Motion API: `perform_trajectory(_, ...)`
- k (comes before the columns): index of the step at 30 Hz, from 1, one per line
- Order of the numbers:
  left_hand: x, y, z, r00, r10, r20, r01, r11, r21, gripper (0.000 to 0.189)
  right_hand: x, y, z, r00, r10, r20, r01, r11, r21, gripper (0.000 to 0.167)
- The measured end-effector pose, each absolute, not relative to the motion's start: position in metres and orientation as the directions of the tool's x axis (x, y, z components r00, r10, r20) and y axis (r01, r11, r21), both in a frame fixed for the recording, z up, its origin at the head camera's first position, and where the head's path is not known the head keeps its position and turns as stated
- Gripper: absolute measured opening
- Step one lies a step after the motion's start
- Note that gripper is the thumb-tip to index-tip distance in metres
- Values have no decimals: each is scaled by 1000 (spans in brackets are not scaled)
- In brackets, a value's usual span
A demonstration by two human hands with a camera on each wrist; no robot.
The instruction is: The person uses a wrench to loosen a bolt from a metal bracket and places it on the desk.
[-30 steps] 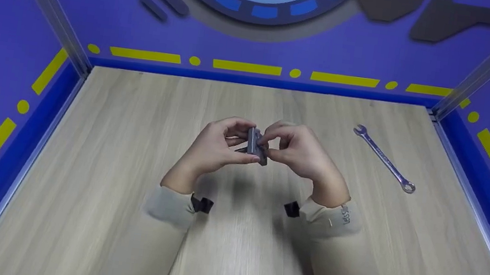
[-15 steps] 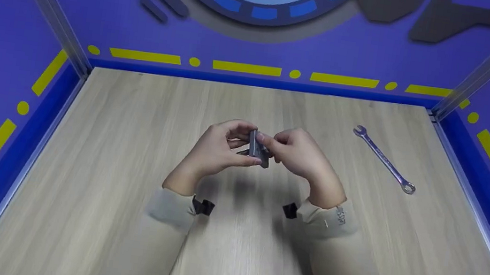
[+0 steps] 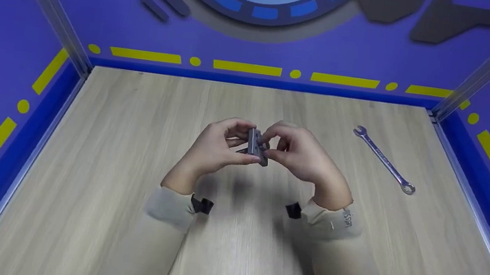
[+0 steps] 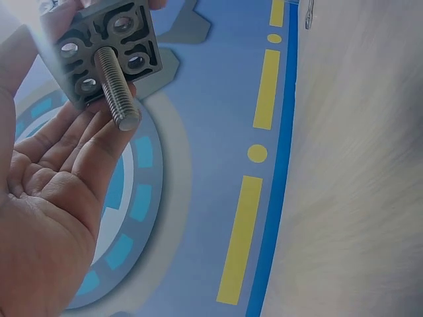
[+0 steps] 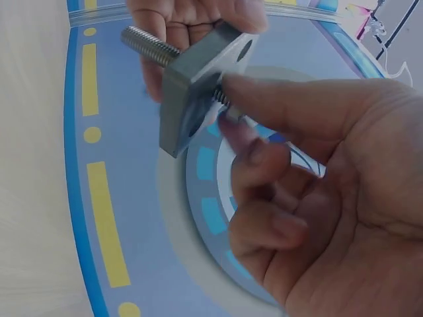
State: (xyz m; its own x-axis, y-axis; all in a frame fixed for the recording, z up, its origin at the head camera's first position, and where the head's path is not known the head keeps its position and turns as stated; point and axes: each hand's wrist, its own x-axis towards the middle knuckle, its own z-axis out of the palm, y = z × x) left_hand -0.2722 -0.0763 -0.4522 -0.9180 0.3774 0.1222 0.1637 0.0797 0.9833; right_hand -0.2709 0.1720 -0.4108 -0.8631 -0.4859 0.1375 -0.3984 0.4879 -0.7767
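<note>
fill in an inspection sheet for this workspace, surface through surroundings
Surface: pale wood-grain tabletop, shadowed near its middle.
Job's things: grey square metal plate with holes, held above the tabletop; silver cylindrical threaded metal rod projects from one face.
Clutter: long silver metal wrench, lying on the tabletop's right side.
Hands: left hand grips the plate; right hand pinches a small silver threaded piece at its opposite face, partly hidden.
Cables: thin white cord-like line, upper right of right wrist view.
Surroundings: blue flat panels with yellow dashes and dots.

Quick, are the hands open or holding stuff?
Left hand: holding the square metal block.
Right hand: closed, pinching at the threaded bolt.
</note>
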Motion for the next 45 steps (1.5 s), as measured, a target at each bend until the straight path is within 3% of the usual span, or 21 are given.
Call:
perform_trajectory(4, -272, -76, -452, -916, 381, 123, 164, 77, 983, 73, -272, 173, -411, -863, -483, 145, -394, 467, -791, 24)
perform_trajectory(9, -272, -74, -451, -919, 376, 123, 170, 94, 981, 74, -274, 173, -411, -932, -357, 65, -263, 542, -799, 21)
perform_trajectory(14, -272, -73, -451, -917, 376, 130, 175, 87, 981, 74, -277, 169, -413, -966, -253, -55, -117, 617, -779, 53)
perform_trajectory(17, -272, -72, -452, -912, 385, 141, 187, 85, 979, 74, -278, 168, -414, -960, -263, -94, -95, 624, -776, 58)
perform_trajectory(20, -272, -72, -452, -908, 390, 150, 200, 91, 976, 72, -277, 168, -414, -953, -290, -87, -119, 622, -774, 51)
perform_trajectory(27, -272, -73, -453, -910, 389, 147, 202, 104, 974, 71, -273, 171, -410, -930, -368, 16, -242, 579, -779, 13)
perform_trajectory(34, -272, -72, -454, -908, 392, 148, 203, 103, 974, 71, -272, 173, -409, -894, -437, 98, -331, 497, -802, 24)
perform_trajectory(40, -272, -72, -454, -915, 383, 130, 184, 107, 977, 74, -273, 174, -408, -940, -340, 26, -222, 551, -804, 20)
perform_trajectory(45, -272, -70, -454, -921, 370, 119, 168, 102, 980, 76, -274, 171, -409, -967, -229, -112, -58, 625, -778, 54)
